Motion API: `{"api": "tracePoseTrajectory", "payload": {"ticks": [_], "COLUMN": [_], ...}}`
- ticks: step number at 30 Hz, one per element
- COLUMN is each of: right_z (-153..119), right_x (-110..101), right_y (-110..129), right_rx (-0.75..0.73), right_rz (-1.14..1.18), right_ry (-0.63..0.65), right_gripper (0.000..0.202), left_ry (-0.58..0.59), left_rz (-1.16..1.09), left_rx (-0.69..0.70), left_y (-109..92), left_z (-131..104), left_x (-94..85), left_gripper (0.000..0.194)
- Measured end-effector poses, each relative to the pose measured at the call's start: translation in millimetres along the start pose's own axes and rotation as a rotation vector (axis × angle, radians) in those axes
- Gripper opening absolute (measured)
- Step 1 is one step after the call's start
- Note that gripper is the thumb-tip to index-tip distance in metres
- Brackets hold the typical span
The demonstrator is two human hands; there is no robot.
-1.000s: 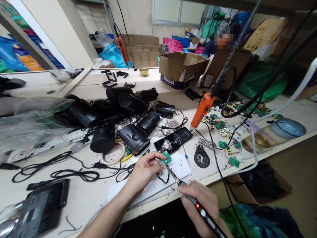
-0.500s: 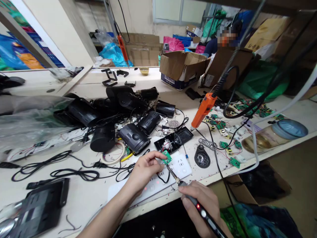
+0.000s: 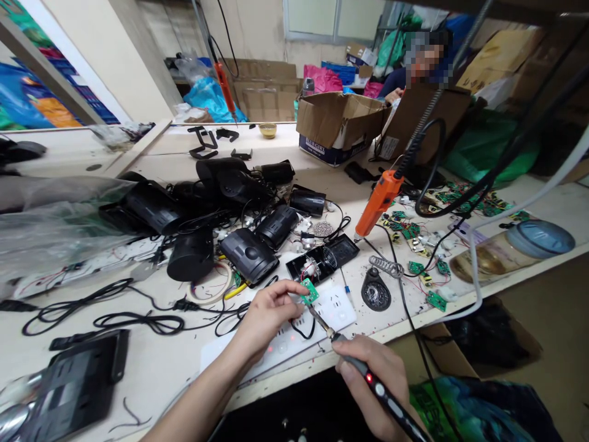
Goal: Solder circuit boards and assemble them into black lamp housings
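Between thumb and fingers, my left hand [image 3: 273, 313] pinches a small green circuit board [image 3: 311, 292] above a white power strip [image 3: 338, 307]. My right hand [image 3: 372, 374] grips a soldering iron [image 3: 356, 365] with a lit red light; its tip is at the board's lower edge, though contact is too small to tell. Just behind the board lies an open black housing [image 3: 322, 261] with red wires and a white part inside. To the right sits a soldering iron stand [image 3: 376, 293] with a metal coil.
An orange electric screwdriver [image 3: 378, 202] hangs over the bench. Black housings [image 3: 251, 255] and cables are piled at left. Green circuit boards [image 3: 416, 267] and a jar [image 3: 510, 252] lie at right. Behind stand a cardboard box [image 3: 340, 126] and a person [image 3: 396, 80].
The person behind has shifted, and a hand of theirs now shows beside the box. My hands, the board and the iron have hardly moved.
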State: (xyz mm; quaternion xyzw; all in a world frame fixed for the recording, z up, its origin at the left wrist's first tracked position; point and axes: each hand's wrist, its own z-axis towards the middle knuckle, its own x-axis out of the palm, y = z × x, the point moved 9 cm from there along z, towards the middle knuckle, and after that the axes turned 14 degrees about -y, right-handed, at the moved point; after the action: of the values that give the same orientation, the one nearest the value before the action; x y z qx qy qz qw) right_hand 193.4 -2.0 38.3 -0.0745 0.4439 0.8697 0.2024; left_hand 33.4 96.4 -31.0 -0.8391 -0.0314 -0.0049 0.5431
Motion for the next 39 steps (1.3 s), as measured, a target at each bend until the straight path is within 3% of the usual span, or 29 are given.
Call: {"api": "tracePoseTrajectory", "payload": {"ticks": [12,39], "right_z": [3,-2], "right_x": [6,-7], "right_y": [16,9], "right_rx": [-0.198,-0.092], "right_rz": [-0.014,0.055], "right_ry": [-0.005,-0.006], "right_gripper": [0.032,0.034], "left_ry": [-0.012,0.018], "left_rz": [0.008,-0.006], "left_rx": [-0.002,0.013], "left_y": [1,4], "left_z": [0,-1], "left_x": [0.3,0.1], "left_gripper": [0.028,0.027]}}
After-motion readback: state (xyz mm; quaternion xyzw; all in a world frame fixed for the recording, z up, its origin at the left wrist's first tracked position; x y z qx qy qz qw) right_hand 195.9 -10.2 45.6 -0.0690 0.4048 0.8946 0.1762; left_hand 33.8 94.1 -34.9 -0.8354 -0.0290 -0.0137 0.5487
